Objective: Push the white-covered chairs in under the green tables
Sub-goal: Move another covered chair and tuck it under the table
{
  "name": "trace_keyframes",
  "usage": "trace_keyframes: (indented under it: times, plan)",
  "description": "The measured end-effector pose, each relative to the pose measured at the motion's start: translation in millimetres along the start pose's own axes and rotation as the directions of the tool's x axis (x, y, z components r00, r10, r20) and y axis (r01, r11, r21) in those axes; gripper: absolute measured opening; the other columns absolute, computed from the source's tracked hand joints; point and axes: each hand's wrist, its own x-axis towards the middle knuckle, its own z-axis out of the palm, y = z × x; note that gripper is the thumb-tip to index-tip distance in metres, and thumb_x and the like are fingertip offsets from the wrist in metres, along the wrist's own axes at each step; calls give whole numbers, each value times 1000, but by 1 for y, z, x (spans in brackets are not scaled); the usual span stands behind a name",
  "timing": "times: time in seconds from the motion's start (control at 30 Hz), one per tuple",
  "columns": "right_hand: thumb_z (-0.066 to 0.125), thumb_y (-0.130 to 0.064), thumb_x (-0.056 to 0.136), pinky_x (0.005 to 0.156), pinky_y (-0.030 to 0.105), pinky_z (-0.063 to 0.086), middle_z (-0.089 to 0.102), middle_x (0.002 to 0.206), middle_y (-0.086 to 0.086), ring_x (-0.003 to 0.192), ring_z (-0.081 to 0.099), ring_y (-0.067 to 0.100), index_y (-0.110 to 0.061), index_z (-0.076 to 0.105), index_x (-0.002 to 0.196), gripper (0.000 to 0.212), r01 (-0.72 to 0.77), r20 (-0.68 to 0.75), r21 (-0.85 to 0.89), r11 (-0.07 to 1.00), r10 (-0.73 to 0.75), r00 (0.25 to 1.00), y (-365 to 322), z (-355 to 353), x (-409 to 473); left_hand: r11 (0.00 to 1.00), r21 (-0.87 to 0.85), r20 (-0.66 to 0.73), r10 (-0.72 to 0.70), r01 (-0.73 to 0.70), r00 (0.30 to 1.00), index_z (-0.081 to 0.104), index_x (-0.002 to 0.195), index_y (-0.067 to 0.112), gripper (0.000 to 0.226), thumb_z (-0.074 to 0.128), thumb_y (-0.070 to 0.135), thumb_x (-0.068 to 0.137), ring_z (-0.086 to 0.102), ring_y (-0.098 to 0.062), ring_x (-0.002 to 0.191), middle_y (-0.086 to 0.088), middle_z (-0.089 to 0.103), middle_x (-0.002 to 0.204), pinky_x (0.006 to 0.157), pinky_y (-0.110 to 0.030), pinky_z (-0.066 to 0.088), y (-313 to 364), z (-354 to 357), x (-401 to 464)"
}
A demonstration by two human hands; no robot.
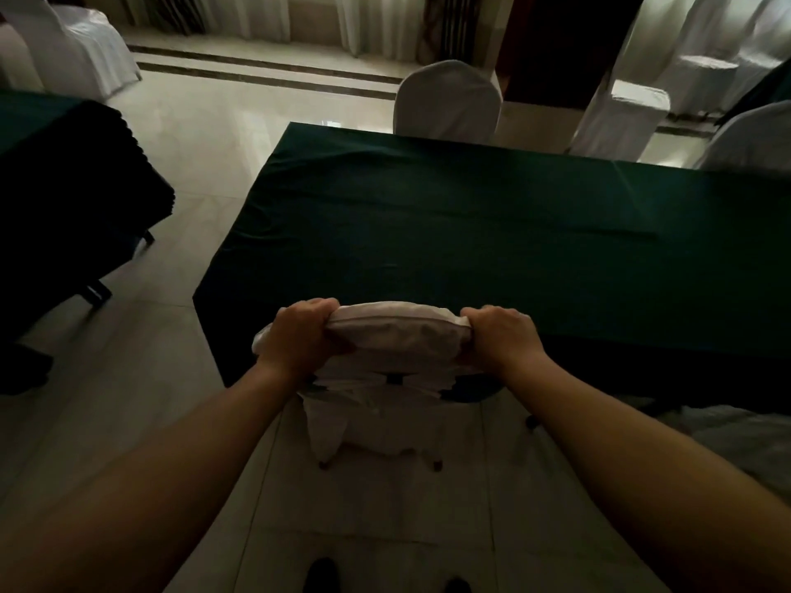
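A white-covered chair [396, 336] stands right in front of me at the near edge of a long green-clothed table [471, 216]. My left hand [299, 331] grips the left end of the chair's back top, and my right hand [501, 333] grips the right end. The seat is hidden under the table's cloth; only the chair back, its hanging cover and two rear leg tips show above the tiled floor.
Another white-covered chair [447, 100] sits at the table's far side, with more covered chairs [620, 113] at the right and a covered chair [77, 49] at the far left. A second dark-clothed table [64, 186] stands at the left. A pale cover [736, 442] lies at my right.
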Motion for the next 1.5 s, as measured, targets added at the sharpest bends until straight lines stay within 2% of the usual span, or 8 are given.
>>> trace_keyframes:
  times: [0.33,0.5,0.77,1.1,1.2,1.3,1.4,1.5]
  plan:
    - [64,-51,83,54,31,33,48,73,-5,59,43,14,-31,51,84,24,30,-10,9,1000,-30,999,-7,18,4,999,29,32,-39,39,999,56,77,24,39,86,45,63,58,-20,65,3,60,74,63,-38,50,-13,8,0]
    - [62,-53,84,55,31,33,51,75,-4,60,44,15,-32,41,79,30,23,-1,-3,1000,-23,1000,-2,19,4,999,47,19,-13,12,1000,57,77,23,39,86,44,62,58,-21,64,2,60,73,61,-35,47,-12,14,0]
    - [64,-51,83,53,31,35,40,69,-6,58,45,16,-31,42,80,30,-5,-14,-15,1000,5,1000,-1,28,1,996,85,24,-19,17,1000,54,77,24,43,87,45,60,56,-20,64,2,59,73,62,-37,47,-11,16,-1]
    - [67,-42,84,54,32,38,46,74,-6,64,51,16,-31,42,82,27,-85,8,35,996,85,996,-3,30,-2,994,107,61,-32,25,998,52,77,24,45,85,49,59,57,-21,64,3,58,72,62,-37,47,-10,18,-1]
    - [71,-48,77,57,33,41,52,86,-4,74,55,16,-32,40,89,38,-82,112,70,994,74,991,1,24,-6,996,73,119,-53,45,991,52,81,26,43,82,51,62,58,-18,68,6,57,76,65,-37,48,-6,13,-1]
    - [65,-75,59,66,32,45,51,94,-8,82,48,10,-37,45,102,60,-73,215,171,983,35,976,3,1,-8,997,-25,189,-62,68,980,53,95,35,51,79,61,59,56,-7,76,13,56,86,69,-34,52,3,-3,3]
    - [59,-86,58,79,32,47,53,122,-5,106,50,14,-35,42,133,93,-46,121,276,960,13,993,1,-39,-11,995,-88,226,-35,56,973,46,125,39,86,75,73,50,55,-10,104,11,57,118,85,-33,49,19,-32,14]
    - [57,-87,63,91,36,43,47,138,-1,123,43,17,-34,31,143,99,46,-86,340,939,-18,996,2,-95,-13,990,-143,183,8,18,983,33,138,42,107,69,83,46,46,-16,123,7,45,139,96,-37,44,42,-80,36]
